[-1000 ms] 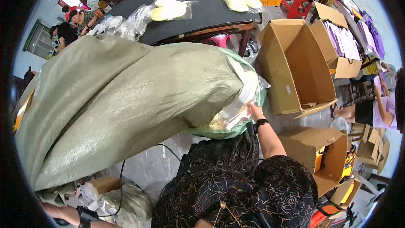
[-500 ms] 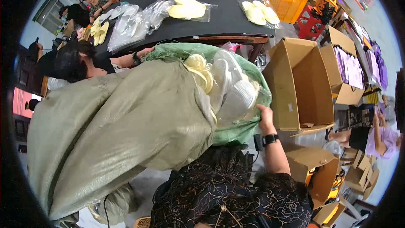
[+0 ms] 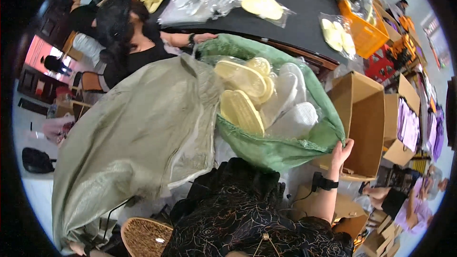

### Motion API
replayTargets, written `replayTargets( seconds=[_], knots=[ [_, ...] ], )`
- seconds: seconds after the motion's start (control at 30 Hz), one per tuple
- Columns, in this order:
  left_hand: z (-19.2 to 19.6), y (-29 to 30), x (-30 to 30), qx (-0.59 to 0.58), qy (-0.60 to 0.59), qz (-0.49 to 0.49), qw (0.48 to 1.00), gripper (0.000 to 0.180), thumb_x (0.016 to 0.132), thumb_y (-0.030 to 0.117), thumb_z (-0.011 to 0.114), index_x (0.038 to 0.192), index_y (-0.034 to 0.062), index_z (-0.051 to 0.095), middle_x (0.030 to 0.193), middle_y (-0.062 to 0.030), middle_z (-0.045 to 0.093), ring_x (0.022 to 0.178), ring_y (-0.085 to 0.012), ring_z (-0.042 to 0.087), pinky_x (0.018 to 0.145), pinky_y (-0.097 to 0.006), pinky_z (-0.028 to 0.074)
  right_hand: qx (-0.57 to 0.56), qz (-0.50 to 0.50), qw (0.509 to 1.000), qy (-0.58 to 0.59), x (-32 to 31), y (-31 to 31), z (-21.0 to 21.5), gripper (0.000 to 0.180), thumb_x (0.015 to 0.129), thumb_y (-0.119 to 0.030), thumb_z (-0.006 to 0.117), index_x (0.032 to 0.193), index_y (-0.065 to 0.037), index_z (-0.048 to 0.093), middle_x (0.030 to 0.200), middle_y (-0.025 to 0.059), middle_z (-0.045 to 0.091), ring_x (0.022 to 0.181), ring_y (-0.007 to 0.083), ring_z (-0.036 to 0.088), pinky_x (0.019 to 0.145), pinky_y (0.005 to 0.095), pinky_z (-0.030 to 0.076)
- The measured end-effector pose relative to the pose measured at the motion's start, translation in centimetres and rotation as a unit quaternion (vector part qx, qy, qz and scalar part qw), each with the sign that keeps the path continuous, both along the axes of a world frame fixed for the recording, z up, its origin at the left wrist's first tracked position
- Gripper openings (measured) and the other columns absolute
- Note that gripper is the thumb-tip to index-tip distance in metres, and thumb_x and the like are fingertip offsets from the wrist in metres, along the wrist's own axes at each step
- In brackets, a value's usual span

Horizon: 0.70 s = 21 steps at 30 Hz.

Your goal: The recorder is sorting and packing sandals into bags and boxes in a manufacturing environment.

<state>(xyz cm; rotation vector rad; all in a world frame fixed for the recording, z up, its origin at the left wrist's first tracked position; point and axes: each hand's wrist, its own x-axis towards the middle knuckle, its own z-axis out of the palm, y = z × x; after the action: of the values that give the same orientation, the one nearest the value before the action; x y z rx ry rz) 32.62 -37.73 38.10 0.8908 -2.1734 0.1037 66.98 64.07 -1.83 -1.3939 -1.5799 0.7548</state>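
Hands: right (image 3: pixel 341 151) raised, gripping green sack (image 3: pixel 143 138) rim; left unseen.

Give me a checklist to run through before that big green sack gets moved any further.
1. Right hand gripping the green sack at its mouth rim: ok.
2. Left hand on the sack: cannot tell, hidden.
3. Sack mouth open, packed pale slippers showing: ok.
4. Slippers kept inside: ok.
5. Open cardboard box beside the mouth: ok.
6. Person in black close behind the sack: not ok.

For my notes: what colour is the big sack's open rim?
Green, on the sack's rim, gripped by the right hand; head view.
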Motion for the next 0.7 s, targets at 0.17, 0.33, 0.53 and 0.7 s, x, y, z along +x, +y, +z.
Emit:
replayTargets(
  seconds=[0.17, 0.33, 0.53, 0.7],
  knots=[
    [-6.5, -0.5, 0.6, 0.016, -0.024, 0.147, 0.989, 0.047, 0.098, 0.040, 0.032, 0.131, 0.0127, 0.051, 0.124, -0.0116, 0.058, 0.106, -0.0250, 0.060, 0.086, -0.036, 0.048, 0.119, 0.016, 0.993, -0.009, -7.1, -1.9, 4.2, 0.017, 0.074, 0.008, 0.043, 0.088, -0.002, 0.045, 0.084, 0.0068, 0.045, 0.081, 0.0194, 0.044, 0.081, 0.0281, 0.038],
    [-6.9, -7.4, -4.6, 0.007, 0.011, 0.233, 0.972, 0.037, 0.094, 0.037, 0.043, 0.113, 0.0130, 0.064, 0.109, -0.0092, 0.066, 0.095, -0.0252, 0.064, 0.076, -0.035, 0.051, 0.091, 0.046, 0.983, -0.155, -8.6, -4.1, 4.6, 0.027, 0.072, 0.002, 0.051, 0.099, -0.002, 0.049, 0.095, 0.0109, 0.051, 0.093, 0.0268, 0.049, 0.091, 0.0360, 0.038],
    [-7.9, -19.8, -0.3, -0.113, -0.111, 0.200, 0.967, 0.039, 0.096, 0.028, 0.041, 0.131, 0.0112, 0.048, 0.127, -0.0108, 0.055, 0.107, -0.0274, 0.058, 0.083, -0.038, 0.048, 0.169, 0.343, 0.911, -0.157, -23.8, -18.7, 4.8, 0.041, 0.071, -0.016, 0.072, 0.107, -0.005, 0.056, 0.109, 0.0145, 0.057, 0.108, 0.0306, 0.052, 0.093, 0.0421, 0.040],
    [-17.0, -15.8, -15.0, 0.441, 0.222, -0.214, 0.843, 0.054, 0.097, 0.036, 0.028, 0.138, 0.0017, 0.040, 0.140, -0.0183, 0.042, 0.123, -0.0302, 0.045, 0.102, -0.043, 0.038, -0.598, 0.490, 0.604, -0.192, -34.0, -31.3, -12.5, 0.079, 0.075, -0.069, 0.061, 0.122, -0.006, 0.055, 0.121, 0.0156, 0.056, 0.110, 0.0248, 0.053, 0.085, 0.0345, 0.045]
  ],
)
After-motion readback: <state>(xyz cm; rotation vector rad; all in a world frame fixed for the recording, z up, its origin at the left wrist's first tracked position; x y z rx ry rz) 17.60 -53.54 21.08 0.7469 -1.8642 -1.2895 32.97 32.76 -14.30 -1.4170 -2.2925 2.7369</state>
